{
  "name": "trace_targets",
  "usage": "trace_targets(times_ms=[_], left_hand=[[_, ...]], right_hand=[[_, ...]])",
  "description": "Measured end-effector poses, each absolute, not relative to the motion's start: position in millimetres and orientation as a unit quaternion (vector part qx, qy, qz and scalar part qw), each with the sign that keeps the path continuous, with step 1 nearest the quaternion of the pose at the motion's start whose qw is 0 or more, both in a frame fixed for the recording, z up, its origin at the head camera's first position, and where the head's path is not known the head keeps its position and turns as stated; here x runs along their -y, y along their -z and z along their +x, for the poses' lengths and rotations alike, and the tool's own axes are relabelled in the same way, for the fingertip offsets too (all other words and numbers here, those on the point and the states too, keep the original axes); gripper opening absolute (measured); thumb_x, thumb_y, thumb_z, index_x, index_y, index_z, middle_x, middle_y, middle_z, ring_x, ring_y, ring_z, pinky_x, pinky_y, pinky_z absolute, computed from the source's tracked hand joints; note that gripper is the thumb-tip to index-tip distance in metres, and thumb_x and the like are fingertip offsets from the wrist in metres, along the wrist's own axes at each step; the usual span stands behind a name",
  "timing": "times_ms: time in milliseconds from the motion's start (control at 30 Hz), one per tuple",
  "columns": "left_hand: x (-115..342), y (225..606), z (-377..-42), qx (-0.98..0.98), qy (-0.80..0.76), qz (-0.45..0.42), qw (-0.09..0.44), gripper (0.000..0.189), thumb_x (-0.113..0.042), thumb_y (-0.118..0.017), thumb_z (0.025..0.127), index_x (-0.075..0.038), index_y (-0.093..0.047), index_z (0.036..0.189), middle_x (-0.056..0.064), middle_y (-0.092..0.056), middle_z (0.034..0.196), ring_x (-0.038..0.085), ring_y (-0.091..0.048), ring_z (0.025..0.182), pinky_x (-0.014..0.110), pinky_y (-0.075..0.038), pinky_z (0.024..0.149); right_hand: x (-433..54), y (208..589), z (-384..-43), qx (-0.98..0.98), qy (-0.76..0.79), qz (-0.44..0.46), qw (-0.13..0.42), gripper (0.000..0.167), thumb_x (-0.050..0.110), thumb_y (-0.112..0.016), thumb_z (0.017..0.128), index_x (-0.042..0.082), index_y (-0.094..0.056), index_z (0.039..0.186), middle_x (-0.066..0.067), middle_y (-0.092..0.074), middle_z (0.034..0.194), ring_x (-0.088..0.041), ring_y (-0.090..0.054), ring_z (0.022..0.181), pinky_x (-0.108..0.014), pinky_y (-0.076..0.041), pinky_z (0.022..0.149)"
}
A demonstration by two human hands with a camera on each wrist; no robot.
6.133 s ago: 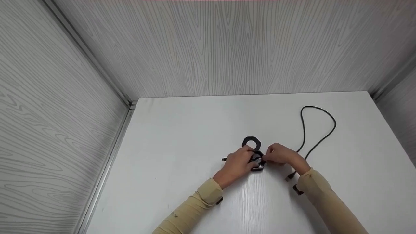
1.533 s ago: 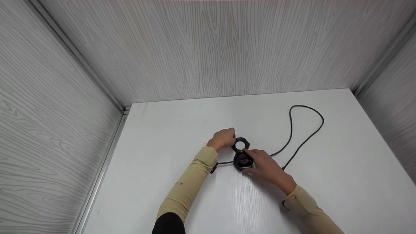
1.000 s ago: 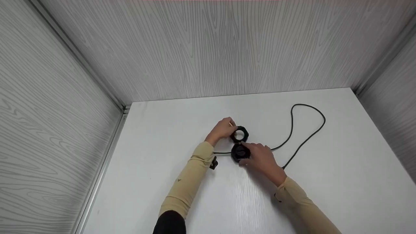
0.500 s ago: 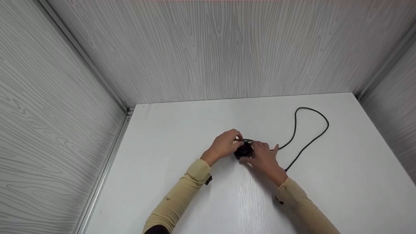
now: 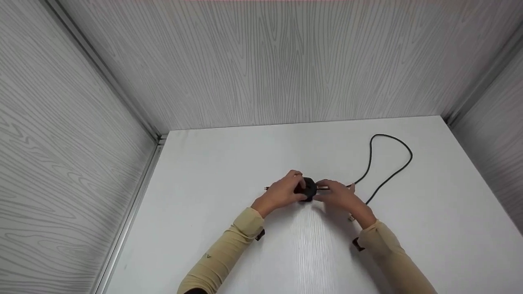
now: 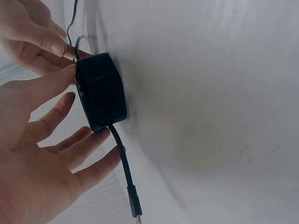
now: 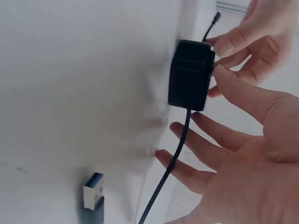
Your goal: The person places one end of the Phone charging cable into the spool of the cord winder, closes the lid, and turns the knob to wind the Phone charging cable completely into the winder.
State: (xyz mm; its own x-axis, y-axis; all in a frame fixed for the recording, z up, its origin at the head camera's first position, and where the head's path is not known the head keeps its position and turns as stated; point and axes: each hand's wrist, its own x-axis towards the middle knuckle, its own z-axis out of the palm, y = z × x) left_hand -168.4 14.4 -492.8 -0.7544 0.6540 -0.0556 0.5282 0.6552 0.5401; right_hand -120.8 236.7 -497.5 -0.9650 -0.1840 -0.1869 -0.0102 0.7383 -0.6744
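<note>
A small black many-sided cable case stands between the two hands on the white table, its lid folded over. My left hand grips its left side, thumb at the near edge and fingers at the far edge. On the other side, my right hand has thumb and fingertips at the case's edge, lightly pinching it. A short cable end with a slim plug sticks out on the left. The black cable leaves the case on the right, passing across the right fingers. Inside the case is hidden.
The cable loop lies on the table to the right. Its USB plug rests near the right wrist. Wood-grain panels stand behind the table and at both sides.
The ring-shaped lid, earlier lying open beyond the case, has been lifted and folded down onto it. The left hand came back toward the case; the right hand shifted slightly right.
</note>
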Motion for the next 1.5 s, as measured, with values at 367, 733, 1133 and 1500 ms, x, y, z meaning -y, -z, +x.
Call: trace_targets(times_ms=[367,733,1133,1500], left_hand=[[-12.5,495.3,-171.0,-0.894,-0.280,0.328,0.122,0.040,-0.029,-0.072,0.101,-0.011,-0.060,0.135,0.007,-0.065,0.138,0.022,-0.063,0.126,0.042,-0.052,0.109],[-12.1,501.2,-172.3,-0.895,-0.283,0.324,0.121,0.041,-0.027,-0.069,0.103,-0.014,-0.057,0.140,0.005,-0.059,0.147,0.022,-0.059,0.136,0.043,-0.050,0.114],[-6.7,505.8,-170.6,-0.899,-0.270,0.321,0.128,0.061,-0.034,-0.066,0.105,-0.018,-0.042,0.159,0.005,-0.051,0.160,0.023,-0.054,0.145,0.046,-0.049,0.115],[15.8,503.1,-173.5,-0.922,-0.170,0.302,0.173,0.061,-0.039,-0.040,0.115,-0.004,-0.033,0.164,0.013,-0.032,0.174,0.027,-0.032,0.162,0.043,-0.031,0.131]], right_hand=[[-226.8,505.4,-129.4,-0.936,0.340,-0.034,0.079,0.037,0.029,-0.068,0.103,0.007,-0.071,0.131,-0.018,-0.072,0.135,-0.049,-0.057,0.135,-0.089,-0.001,0.113],[-226.9,507.5,-133.9,-0.940,0.332,-0.026,0.073,0.036,0.027,-0.071,0.100,0.008,-0.070,0.130,-0.018,-0.076,0.126,-0.048,-0.059,0.132,-0.088,-0.002,0.114],[-226.1,507.9,-132.3,-0.940,0.330,-0.025,0.085,0.037,0.028,-0.072,0.100,0.006,-0.070,0.129,-0.019,-0.076,0.125,-0.048,-0.061,0.129,-0.088,-0.002,0.114],[-224.1,506.0,-132.1,-0.935,0.341,-0.032,0.086,0.059,0.035,-0.072,0.100,0.002,-0.056,0.146,-0.024,-0.070,0.134,-0.045,-0.061,0.132,-0.085,0.001,0.118]])
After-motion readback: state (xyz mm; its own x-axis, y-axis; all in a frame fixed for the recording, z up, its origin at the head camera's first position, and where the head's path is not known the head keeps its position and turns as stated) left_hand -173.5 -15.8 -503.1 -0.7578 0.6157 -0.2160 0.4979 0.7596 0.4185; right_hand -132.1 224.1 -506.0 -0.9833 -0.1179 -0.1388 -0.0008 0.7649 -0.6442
